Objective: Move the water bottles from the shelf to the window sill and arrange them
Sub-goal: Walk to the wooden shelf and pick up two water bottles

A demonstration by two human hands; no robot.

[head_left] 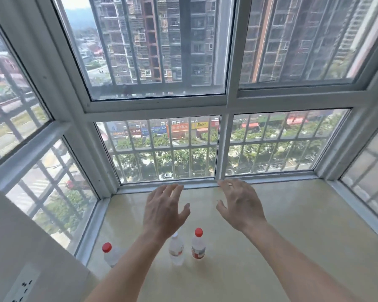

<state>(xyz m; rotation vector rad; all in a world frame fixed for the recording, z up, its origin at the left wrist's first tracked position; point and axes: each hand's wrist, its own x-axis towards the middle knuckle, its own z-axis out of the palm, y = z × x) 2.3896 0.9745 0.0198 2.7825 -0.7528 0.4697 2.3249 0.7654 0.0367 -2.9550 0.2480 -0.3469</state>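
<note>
**Both hands empty over the sill, three bottles standing on it**

Bay window (157, 51) fills the far side, white frames, barred panes on three sides; towers and a street with shop signs show through the glass; everything below is placed relative to the window sill (292, 225), a glossy beige slab running from the glass back toward the person.

White wall (20, 247) rises at the sill's near-left corner; a socket plate (23, 284) sits low on it.

Two bare forearms reach out over the sill from its near edge; left hand (164, 211) hovers above the sill's middle, fingers spread and loose, gripping nothing; right hand (240, 207) hovers just beside it toward the sill's right, fingers splayed and slightly curled, also gripping nothing; both fingertips point at the sill's far edge by the glass; hands apart from each other and from all bottles.

Three clear water bottles stand upright on the sill's near-left part: right bottle (198, 245), red cap, red-and-white label; middle bottle (176, 249) just beside it, top hidden behind the left wrist; left bottle (109, 255) well apart near the sill's left edge, red cap, body partly hidden by the left forearm.
</note>
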